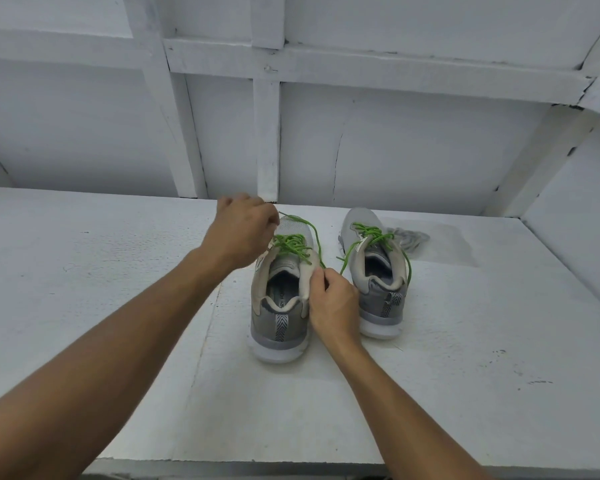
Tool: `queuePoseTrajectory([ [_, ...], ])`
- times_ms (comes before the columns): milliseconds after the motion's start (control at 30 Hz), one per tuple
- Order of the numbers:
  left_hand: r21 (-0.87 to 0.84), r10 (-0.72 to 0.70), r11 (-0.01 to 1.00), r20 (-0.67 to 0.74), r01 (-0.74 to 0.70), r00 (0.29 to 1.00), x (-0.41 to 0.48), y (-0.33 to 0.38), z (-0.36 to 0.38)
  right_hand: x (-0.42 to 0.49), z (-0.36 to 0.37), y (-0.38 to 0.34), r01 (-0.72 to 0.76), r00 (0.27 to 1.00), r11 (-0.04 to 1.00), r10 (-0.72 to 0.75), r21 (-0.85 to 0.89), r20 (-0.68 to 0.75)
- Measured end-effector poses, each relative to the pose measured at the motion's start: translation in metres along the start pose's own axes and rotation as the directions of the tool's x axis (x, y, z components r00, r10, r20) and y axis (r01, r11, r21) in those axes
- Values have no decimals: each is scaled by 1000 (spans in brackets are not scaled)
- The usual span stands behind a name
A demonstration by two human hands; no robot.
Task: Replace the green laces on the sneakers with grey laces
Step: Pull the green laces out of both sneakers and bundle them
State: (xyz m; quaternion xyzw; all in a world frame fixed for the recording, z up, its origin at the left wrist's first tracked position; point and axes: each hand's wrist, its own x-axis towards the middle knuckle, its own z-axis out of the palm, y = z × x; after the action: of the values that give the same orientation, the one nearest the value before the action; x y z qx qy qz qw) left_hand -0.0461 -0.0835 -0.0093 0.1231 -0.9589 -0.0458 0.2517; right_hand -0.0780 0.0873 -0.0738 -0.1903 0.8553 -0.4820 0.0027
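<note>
The left hand pinches one end of the green lace above the toe of the left sneaker. The right hand grips that sneaker's collar edge. Just beside it on the white surface stands the right sneaker, green-laced, with the grey laces bunched near its toe.

My only camera rides on my head, facing forward and down, wide-angled and close. My left hand and right hand, reaching in from the bottom corners, sit near mid-frame; the table fills the lower half, the wall the upper half.
</note>
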Motion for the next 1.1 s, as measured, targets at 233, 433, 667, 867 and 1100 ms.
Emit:
queuePoseTrajectory([
  [233, -147, 212, 971, 185, -187, 960, -12, 28, 14, 0, 0, -1, -16, 1000, 1000, 16, -13, 4],
  [433, 18, 169, 985, 26, -170, 985, -4, 12, 12, 0, -1, -1, -9, 1000, 999, 9, -32, 6],
  [667, 45, -313, 947, -69, 317, 947, 5, -35, -10, 1, -3, 0, 1, 1000, 999, 0, -41, 14],
  [867, -256, 71, 966, 114, -39, 991, -17, 15, 6, 0, -2, -1, -12, 1000, 999, 12, -36, 10],
  [1100, -153, 127, 983, 177, -100, 976, -15, 25, 16, 0, -2, -2, 25, 1000, 999, -25, -34, -5],
])
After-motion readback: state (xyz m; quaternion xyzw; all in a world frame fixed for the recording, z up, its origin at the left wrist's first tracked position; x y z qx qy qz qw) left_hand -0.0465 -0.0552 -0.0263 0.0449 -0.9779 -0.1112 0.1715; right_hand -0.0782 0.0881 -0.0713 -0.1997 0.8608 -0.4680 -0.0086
